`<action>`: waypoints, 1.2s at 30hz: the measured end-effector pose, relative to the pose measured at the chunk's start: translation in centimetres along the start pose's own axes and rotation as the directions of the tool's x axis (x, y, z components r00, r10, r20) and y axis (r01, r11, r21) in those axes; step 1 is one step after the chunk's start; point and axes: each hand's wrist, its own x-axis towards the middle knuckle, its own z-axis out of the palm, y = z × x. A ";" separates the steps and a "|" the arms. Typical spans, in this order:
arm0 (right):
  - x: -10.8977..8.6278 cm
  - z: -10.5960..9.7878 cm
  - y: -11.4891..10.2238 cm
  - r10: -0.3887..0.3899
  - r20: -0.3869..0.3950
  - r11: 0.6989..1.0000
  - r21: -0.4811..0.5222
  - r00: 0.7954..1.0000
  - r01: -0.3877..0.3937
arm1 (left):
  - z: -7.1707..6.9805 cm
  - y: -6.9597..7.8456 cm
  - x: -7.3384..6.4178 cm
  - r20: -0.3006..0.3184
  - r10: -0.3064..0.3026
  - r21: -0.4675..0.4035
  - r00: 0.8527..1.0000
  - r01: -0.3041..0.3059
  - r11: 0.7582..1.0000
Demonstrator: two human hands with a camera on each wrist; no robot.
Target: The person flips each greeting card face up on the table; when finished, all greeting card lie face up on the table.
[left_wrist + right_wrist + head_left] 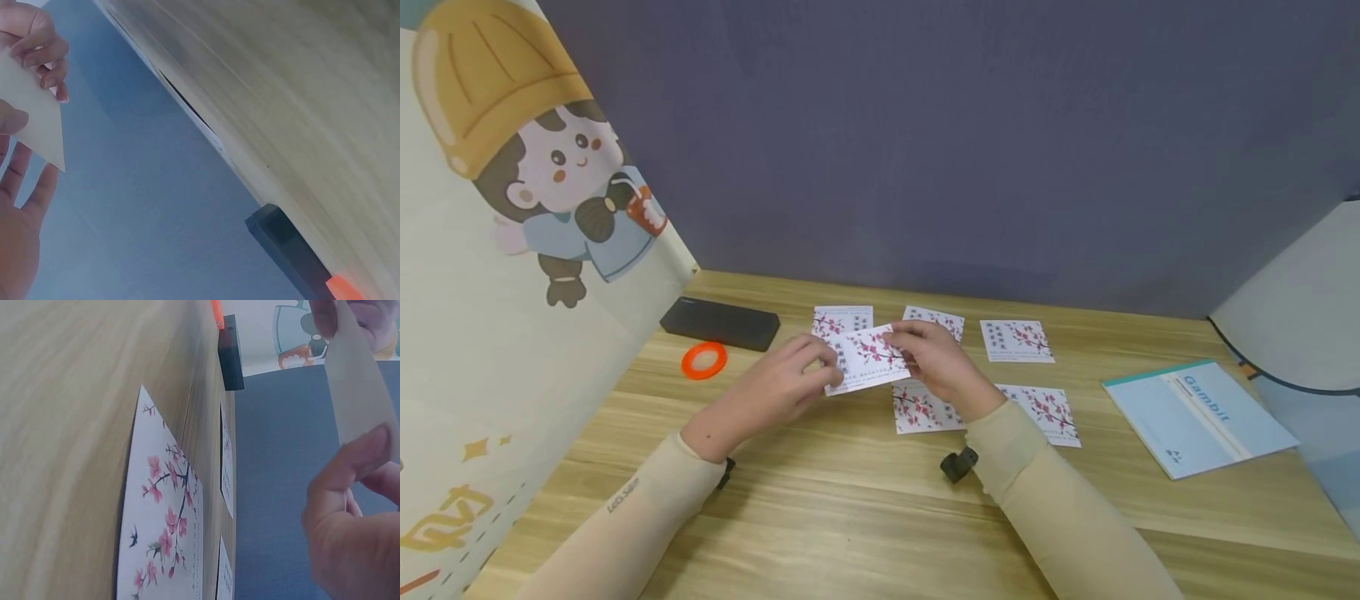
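Note:
A white card (pixel 871 360) printed with pink blossom branches and dark characters is held up between both hands. My left hand (pixel 793 375) pinches its left end, thumb on one face in the left wrist view. At the opposite end, my right hand (pixel 942 360) grips the upper right corner between thumb and fingers. The plain back of this card (pixel 359 394) shows in the right wrist view. Matching cards lie flat around the hands: one (pixel 842 317) behind, partly covered, another (pixel 936 315) behind the right hand, and one (pixel 921 410) below it.
Two more blossom cards, one farther back (pixel 1018 342) and one nearer (pixel 1051 414), lie right of the right hand. A light blue "Gambit" booklet (pixel 1202 419) rests at the far right. At left are a black box (pixel 721 323) and an orange ring (pixel 704 361). A dark partition (pixel 925 167) stands behind.

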 end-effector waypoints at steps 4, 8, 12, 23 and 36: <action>-0.2 0.0 0.0 0.001 0.005 1.000 0.012 1.000 -0.001 | -0.1 0.0 0.1 0.002 -0.007 0.013 1.000 0.006 1.000; -0.2 0.1 -0.1 -0.007 -0.004 1.000 0.013 1.000 0.008 | -0.1 -0.2 0.1 -0.022 -0.035 0.047 0.999 0.036 0.998; -0.4 0.1 -0.3 -0.038 -0.019 0.999 0.033 0.999 0.038 | 0.1 -0.6 0.1 -0.069 -0.156 0.074 0.985 0.161 0.984; -0.7 0.6 -0.5 -0.080 -0.040 0.994 0.072 0.996 0.083 | -1.4 -0.8 0.5 0.222 -0.771 -0.558 0.597 0.726 0.401; -0.7 2.2 -0.1 -0.052 0.028 0.991 -0.119 0.998 0.055 | -1.2 -1.9 0.5 0.483 -0.770 -0.528 0.416 0.840 0.123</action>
